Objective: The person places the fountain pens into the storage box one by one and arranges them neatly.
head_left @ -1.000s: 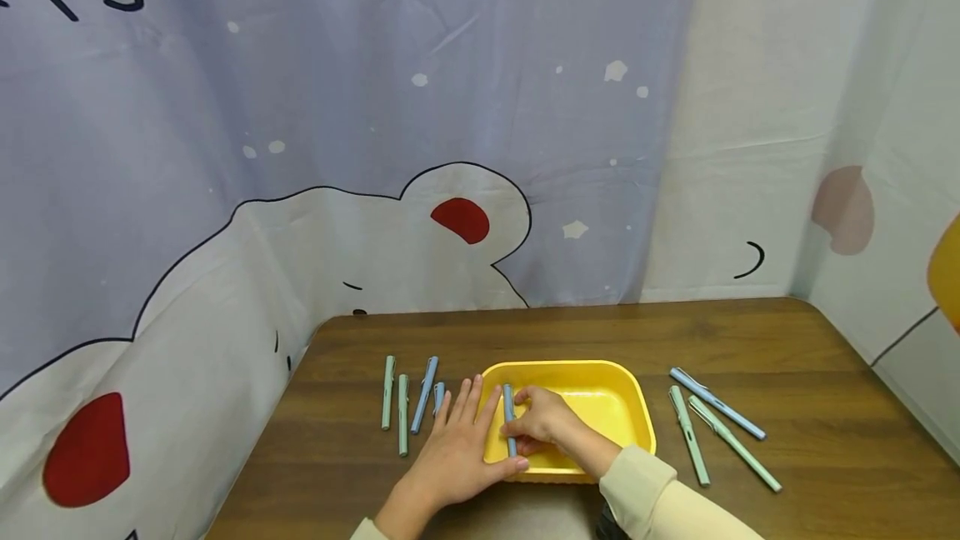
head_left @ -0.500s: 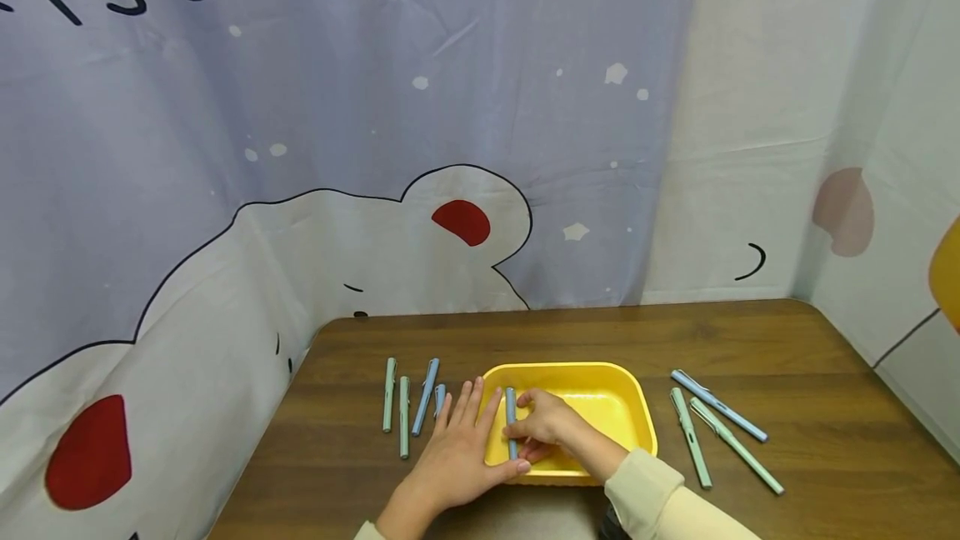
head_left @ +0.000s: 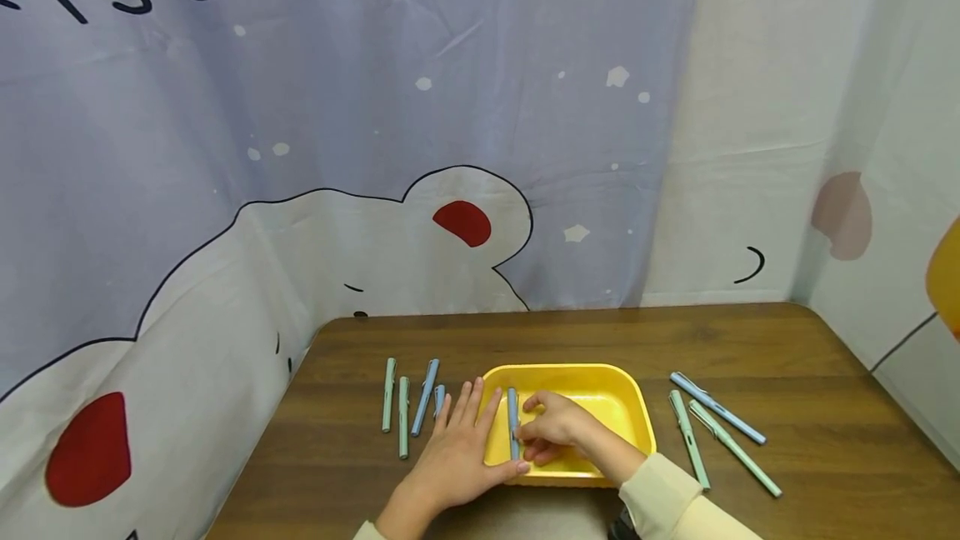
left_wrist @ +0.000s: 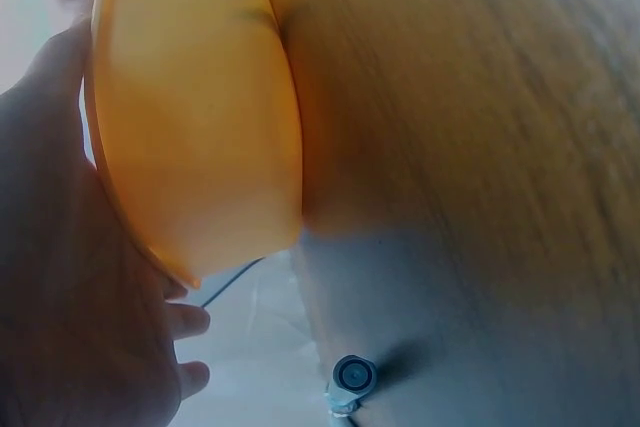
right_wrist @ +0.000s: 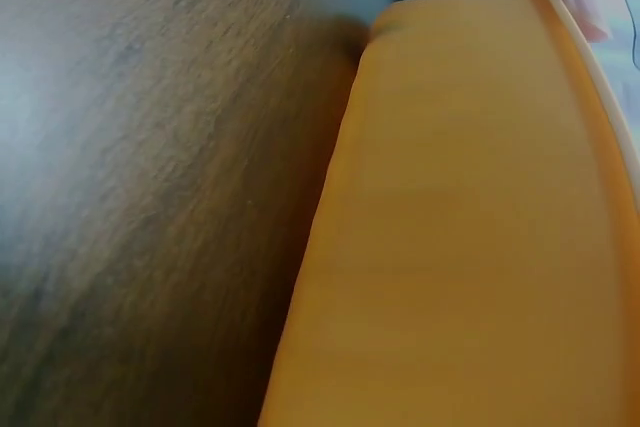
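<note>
A yellow tray (head_left: 637, 407) stands on the table. Inside it, along the left side, lies a blue pen (head_left: 513, 411). My left hand (head_left: 461, 444) lies along the tray's left rim, fingers straight and spread, with the thumb at the front rim. In the left wrist view that hand (left_wrist: 80, 277) is against the tray's side (left_wrist: 200, 117). Over the tray, my right hand (head_left: 558, 426) has loosely bent fingers just right of the pen. Its fingertips are at the pen's right edge; the pen's length shows almost uncovered.
Left of the tray lie two green pens (head_left: 403, 419) and two blue pens (head_left: 425, 397), one partly behind my left hand. To the right lie another blue pen (head_left: 718, 408) and two more green pens (head_left: 735, 448). A printed curtain (head_left: 480, 107) hangs behind the table (head_left: 600, 332).
My right hand has shifted slightly right, and its fingertips have come off the blue pen, which stays in the tray. My left hand keeps its place.
</note>
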{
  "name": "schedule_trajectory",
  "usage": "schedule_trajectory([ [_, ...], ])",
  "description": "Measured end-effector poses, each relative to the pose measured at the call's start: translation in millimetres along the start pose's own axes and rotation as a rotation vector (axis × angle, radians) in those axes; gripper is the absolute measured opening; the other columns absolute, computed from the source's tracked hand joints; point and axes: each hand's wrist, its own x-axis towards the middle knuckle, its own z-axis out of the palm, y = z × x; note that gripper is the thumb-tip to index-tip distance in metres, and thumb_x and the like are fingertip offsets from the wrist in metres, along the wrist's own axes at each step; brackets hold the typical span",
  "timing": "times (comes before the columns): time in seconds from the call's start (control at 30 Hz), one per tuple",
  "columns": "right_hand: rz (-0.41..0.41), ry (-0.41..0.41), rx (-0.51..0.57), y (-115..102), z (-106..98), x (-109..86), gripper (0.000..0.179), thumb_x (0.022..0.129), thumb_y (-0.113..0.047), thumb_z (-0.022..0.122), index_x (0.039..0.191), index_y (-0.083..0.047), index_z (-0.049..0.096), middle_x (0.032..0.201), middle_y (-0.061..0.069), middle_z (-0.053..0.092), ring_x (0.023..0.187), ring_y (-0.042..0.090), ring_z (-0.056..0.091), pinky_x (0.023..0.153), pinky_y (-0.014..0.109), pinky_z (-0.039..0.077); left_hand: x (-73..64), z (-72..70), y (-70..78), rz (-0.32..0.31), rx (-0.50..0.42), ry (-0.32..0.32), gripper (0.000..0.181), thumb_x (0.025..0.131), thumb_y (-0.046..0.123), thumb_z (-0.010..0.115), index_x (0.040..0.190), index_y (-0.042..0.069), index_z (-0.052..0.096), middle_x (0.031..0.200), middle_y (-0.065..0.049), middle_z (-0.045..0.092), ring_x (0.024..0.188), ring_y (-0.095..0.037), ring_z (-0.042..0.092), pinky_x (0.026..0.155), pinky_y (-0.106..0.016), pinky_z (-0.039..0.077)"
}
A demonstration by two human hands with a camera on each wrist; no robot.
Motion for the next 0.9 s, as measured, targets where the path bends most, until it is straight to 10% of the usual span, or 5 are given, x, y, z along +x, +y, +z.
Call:
schedule_trajectory([
  [0.63,-0.227,-0.057,-0.100,-15.0,-56.5,-48.5,0.046,0.093,-0.016,0.073,0.133,0.002,0.057,0.111,0.013,0.064,0.094,0.026,0.068,0.078,0.046,0.059,-0.2,-0.6,-0.3,-0.003,-0.006,-0.002,0.102,0.088,0.078,0.051,0.162,0.014,0.025,0.169,-0.016,0.012,0.156,-0.036,0.011,0.121,-0.063,0.011],
  [0.9,-0.376,0.011,-0.346,-16.1,-80.3,-72.5,0.047,0.094,-0.027,0.073,0.135,-0.008,0.059,0.126,0.011,0.065,0.106,0.029,0.068,0.082,0.042,0.058,-1.0,1.5,-1.2,-0.008,-0.003,-0.003,0.104,0.087,0.081,0.050,0.162,0.015,0.024,0.169,-0.016,0.012,0.156,-0.035,0.010,0.122,-0.062,0.011],
])
